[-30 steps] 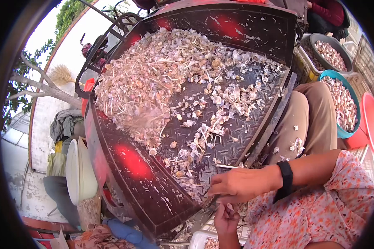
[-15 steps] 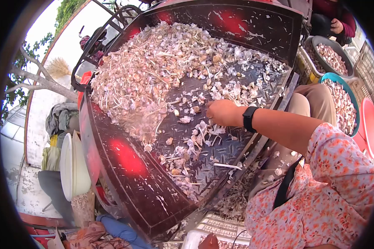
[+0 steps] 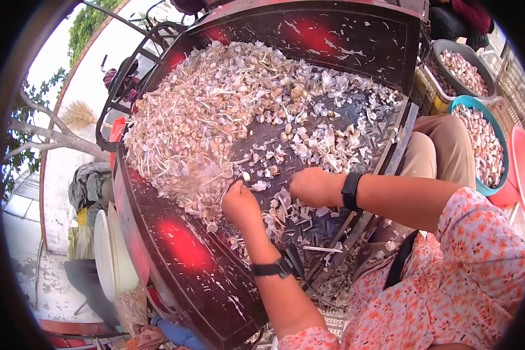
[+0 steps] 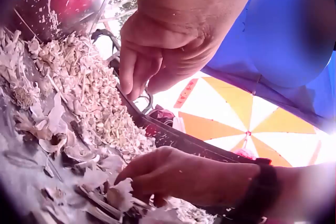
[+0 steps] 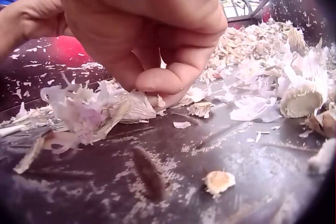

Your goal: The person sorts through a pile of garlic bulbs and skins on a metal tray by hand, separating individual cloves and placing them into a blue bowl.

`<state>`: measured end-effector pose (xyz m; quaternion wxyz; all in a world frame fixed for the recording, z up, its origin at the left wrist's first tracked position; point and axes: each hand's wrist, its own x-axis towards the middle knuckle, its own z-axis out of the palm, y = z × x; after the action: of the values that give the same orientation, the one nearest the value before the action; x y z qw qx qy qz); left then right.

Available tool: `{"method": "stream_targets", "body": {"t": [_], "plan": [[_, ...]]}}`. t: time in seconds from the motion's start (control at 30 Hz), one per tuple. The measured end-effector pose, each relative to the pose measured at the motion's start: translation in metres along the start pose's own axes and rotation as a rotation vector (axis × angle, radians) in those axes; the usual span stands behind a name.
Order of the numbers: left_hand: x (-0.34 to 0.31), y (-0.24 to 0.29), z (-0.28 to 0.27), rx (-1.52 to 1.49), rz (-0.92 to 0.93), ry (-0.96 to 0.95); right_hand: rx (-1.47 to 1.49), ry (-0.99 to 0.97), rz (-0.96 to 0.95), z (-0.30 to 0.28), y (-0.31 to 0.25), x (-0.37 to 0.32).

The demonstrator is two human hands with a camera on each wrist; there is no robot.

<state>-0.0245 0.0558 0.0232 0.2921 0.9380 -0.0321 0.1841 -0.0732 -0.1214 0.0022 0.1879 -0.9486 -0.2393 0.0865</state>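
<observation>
In the head view my left hand (image 3: 241, 205) is over the lower edge of the garlic heap (image 3: 186, 116). The left wrist view shows that hand (image 4: 168, 50) above the heap, fingers bent downward; whether anything is between them is hidden. To its right, my right hand (image 3: 318, 188) is low over the dark metal bed (image 3: 309, 217). Seen in the right wrist view, the right hand (image 5: 152, 29) has thumb and fingers closed together low on a papery garlic husk (image 5: 137, 107). Loose skins (image 5: 79, 111) and a small round piece (image 5: 219, 181) lie around it.
A white stalk (image 3: 322, 249) lies near the bed's front edge. The bed's dark side walls (image 3: 350, 44) stand around the heap. At right are a teal basin (image 3: 503, 146) of garlic, a grey tub (image 3: 489, 76) and a red basin (image 3: 522, 169).
My left hand has come up from the bottom of the view to the heap's lower edge. My right hand went from the bed's front edge up to its middle, then slightly down.
</observation>
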Motion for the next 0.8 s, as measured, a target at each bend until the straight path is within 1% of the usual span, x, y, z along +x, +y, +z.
{"method": "stream_targets", "body": {"t": [0.03,0.07,0.1,0.17,0.2,0.27,0.3,0.33,0.4,0.43,0.47,0.53,0.57,0.6,0.67,0.7,0.73,0.77,0.8], "plan": [[0.014,-0.008,0.013,0.182,-0.028,-0.048,0.016,0.112,-0.04,0.01,0.006,-0.003],[0.025,-0.016,0.022,0.36,-0.058,-0.086,0.015,0.118,-0.033,0.01,0.005,-0.009],[0.032,-0.022,0.03,0.352,-0.048,-0.086,0.013,0.09,-0.041,0.005,0.003,-0.016],[0.04,-0.031,0.043,0.55,0.021,-0.218,-0.008,0.029,-0.076,-0.006,0.003,-0.027],[0.042,-0.031,0.044,0.541,0.029,-0.22,-0.013,0.03,-0.065,-0.007,0.008,-0.028],[0.043,-0.036,0.044,0.565,0.098,-0.213,0.179,0.017,-0.013,-0.004,0.018,-0.026],[0.043,-0.037,0.042,0.517,0.13,-0.181,0.448,0.087,-0.082,-0.011,0.024,-0.028],[0.045,-0.038,0.041,0.512,0.131,-0.183,0.445,0.087,-0.078,-0.016,0.027,-0.029],[0.045,-0.037,0.038,0.6,0.053,-0.282,1.354,-0.009,0.321,-0.026,0.027,-0.038],[0.042,-0.037,0.035,0.51,0.093,-0.268,1.529,-0.005,0.316,-0.029,0.03,-0.042],[0.04,-0.038,0.036,0.507,0.102,-0.27,1.53,0.004,0.319,-0.03,0.029,-0.044],[0.038,-0.04,0.045,0.409,0.254,-0.238,1.788,0.098,0.384,-0.031,0.025,-0.049],[0.04,-0.042,0.047,0.408,0.285,-0.277,1.809,0.108,0.374,-0.025,0.025,-0.05],[0.041,-0.038,0.045,0.408,0.291,-0.277,1.811,0.115,0.373,-0.02,0.025,-0.05],[0.042,-0.03,0.04,0.319,0.327,-0.316,1.761,0.173,0.402,-0.013,0.023,-0.052],[0.04,-0.017,0.032,0.264,0.355,-0.332,1.786,0.213,0.417,-0.011,0.02,-0.053],[0.036,0.011,0.016,0.126,0.294,-0.439,1.762,0.237,0.449,-0.015,0.015,-0.056],[0.024,0.042,0.0,0.01,0.27,-0.48,1.793,0.291,0.446,-0.014,0.013,-0.06],[0.008,0.069,-0.005,-0.126,0.255,-0.537,1.854,0.302,0.412,-0.014,0.013,-0.066]]}}
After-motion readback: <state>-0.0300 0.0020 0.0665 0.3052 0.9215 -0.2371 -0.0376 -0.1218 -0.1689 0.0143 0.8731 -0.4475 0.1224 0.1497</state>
